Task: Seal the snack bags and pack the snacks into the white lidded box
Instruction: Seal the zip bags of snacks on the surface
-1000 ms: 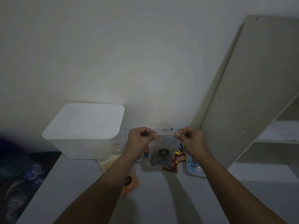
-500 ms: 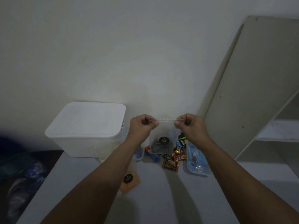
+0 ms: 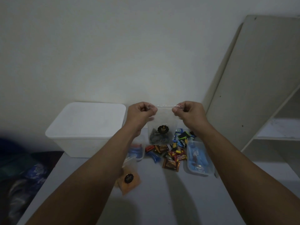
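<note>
A clear zip snack bag with a round black label and dark snacks at its bottom hangs in the air above the table. My left hand pinches its top strip at the left corner. My right hand pinches the same strip at the right corner. The white lidded box stands shut at the left rear of the table. A second clear bag with orange snacks lies flat on the table under my left forearm.
Several small wrapped candies lie scattered in the middle of the white table. Clear tubs with blue items stand at right and partly behind my left arm. A white shelf unit leans at right. Dark cloth lies left.
Both hands have lifted the clear bag higher, from near the table to above the candies, still pinching its top corners.
</note>
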### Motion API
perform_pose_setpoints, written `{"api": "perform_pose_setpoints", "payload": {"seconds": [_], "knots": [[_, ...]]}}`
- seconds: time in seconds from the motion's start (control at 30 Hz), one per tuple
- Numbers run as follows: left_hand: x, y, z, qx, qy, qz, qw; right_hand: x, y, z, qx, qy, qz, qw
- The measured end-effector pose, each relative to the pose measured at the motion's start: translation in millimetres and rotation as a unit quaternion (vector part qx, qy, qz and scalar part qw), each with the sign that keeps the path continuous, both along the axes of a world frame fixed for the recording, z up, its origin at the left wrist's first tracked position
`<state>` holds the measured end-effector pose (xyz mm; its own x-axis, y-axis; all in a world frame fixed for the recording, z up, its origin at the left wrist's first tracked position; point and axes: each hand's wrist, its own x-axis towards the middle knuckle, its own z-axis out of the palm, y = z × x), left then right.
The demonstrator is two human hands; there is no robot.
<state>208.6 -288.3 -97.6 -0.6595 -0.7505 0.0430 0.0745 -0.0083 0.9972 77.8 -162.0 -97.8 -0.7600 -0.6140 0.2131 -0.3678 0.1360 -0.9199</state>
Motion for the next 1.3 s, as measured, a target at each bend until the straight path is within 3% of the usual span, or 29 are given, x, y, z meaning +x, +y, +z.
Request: {"api": "perform_pose_setpoints", "payload": {"seconds": [0.17,0.4,0.7,1.3], "knots": [[-1.5,-0.3,5.6,-0.046,0.004,0.031,0.998,2.1,-0.6,8.1,0.005,-0.001,0.027,1.000],[2.7,4.3,3.3,-0.032,0.005,-0.010,0.999,7.6,-0.5,9.0,0.011,0.020,0.003,1.000],[5.6,12.0,2.0,-0.082,-0.001,0.011,0.997,14.8,2.1,13.8,0.040,0.054,0.068,0.995],[0.1,4.1,9.4,-0.049,0.005,0.028,0.998,7.6,-14.0,22.3,0.072,0.112,0.037,0.990]]}}
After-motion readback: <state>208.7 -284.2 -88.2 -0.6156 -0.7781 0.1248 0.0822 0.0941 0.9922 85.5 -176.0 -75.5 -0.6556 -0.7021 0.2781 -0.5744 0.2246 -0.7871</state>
